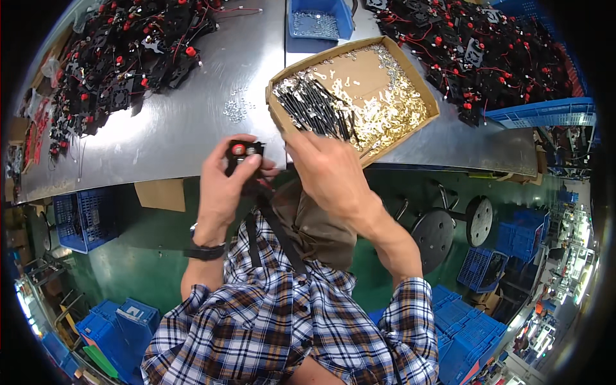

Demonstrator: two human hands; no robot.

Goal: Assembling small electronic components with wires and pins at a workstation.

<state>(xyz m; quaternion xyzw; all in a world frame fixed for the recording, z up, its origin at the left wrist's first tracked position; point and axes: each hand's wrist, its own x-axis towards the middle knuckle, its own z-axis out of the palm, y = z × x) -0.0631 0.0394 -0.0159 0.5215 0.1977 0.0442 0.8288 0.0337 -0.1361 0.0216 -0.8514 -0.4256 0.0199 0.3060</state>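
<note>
My left hand (221, 183) is closed around a small black plastic part (234, 168) at the table's front edge. A round red knob (239, 149) and metal posts stand on the part's upper face. My right hand (327, 170) is at the near left corner of a shallow cardboard tray (277, 115). Its fingers point up and left and are partly hidden and blurred, so I cannot make out whether they hold anything. Inside the tray lie a bundle of black cable ties (312, 106), many brass-coloured lugs (388, 115) and silver washers (387, 61).
Small silver hardware (236, 108) lies loose on the metal table (179, 141). Heaps of black parts with red knobs and wires (122, 61) (475, 54) fill both sides. A blue bin (314, 29) of small metal pieces stands behind the tray. Stools (433, 234) and blue crates (471, 327) stand below.
</note>
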